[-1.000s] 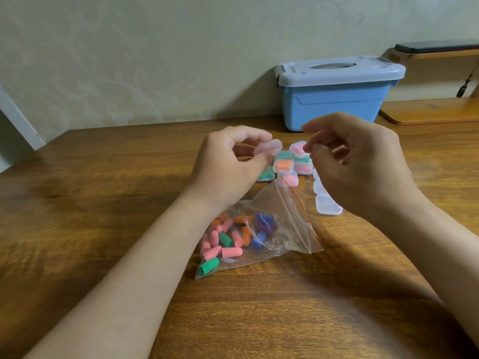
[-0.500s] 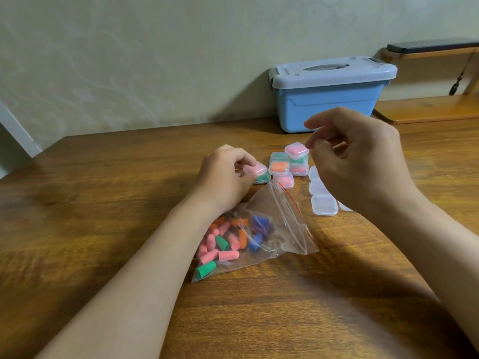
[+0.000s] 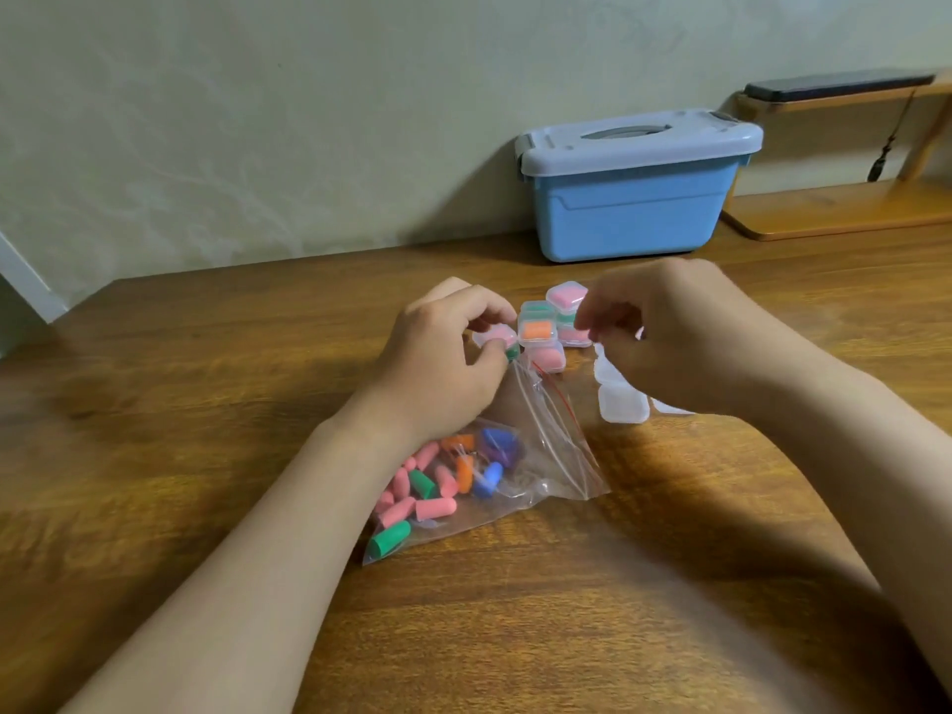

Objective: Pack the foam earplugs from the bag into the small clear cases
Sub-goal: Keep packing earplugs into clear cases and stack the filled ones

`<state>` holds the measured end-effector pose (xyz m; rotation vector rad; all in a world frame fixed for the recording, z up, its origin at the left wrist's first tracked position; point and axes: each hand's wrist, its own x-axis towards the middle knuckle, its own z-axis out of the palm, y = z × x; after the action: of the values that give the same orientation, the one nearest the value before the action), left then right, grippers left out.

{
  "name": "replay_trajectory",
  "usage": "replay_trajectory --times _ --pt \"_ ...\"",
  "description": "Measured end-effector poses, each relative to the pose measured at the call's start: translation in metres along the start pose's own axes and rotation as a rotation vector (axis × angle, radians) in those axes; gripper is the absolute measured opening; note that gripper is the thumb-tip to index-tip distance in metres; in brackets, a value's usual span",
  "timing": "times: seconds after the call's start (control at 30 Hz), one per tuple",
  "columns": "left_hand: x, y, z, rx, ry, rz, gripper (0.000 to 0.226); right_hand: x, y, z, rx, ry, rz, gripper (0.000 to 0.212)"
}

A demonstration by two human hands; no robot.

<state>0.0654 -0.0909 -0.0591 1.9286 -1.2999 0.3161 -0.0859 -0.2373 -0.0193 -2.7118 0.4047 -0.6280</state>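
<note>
Left hand [image 3: 443, 353] pinches a pink-filled case [image 3: 495, 336] onto a green-filled case [image 3: 511, 354]; right hand [image 3: 669, 337] curled, blurred, seemingly empty; hazard: careless release tips the stacked filled cases [image 3: 538, 329] beside it.

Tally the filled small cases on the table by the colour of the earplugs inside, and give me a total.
Pink cases: 4, one gripped by the left hand
Green cases: 3
Orange case: 1
Total: 8 in view; the right hand may hide more.
</note>
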Motion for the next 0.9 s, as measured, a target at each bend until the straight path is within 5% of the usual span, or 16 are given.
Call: replay_trajectory --times 0.13,0.5,0.7,0.9 --pt "-0.006 0.010 0.001 -0.024 -0.054 0.066 0.014 0.000 0.006 -0.007 -0.074 -0.230 -0.004 0.027" --pt "-0.012 0.018 0.004 -0.080 -0.178 0.034 0.020 -0.002 0.008 -0.005 -0.132 -0.449 -0.015 0.033" --pt "-0.012 0.019 0.003 -0.100 -0.220 -0.007 0.020 -0.001 0.010 -0.003 -0.098 -0.343 -0.067 0.029" --pt "-0.011 0.021 -0.002 -0.208 -0.130 0.000 0.023 -0.001 0.004 -0.004 0.379 -0.034 -0.046 0.014"
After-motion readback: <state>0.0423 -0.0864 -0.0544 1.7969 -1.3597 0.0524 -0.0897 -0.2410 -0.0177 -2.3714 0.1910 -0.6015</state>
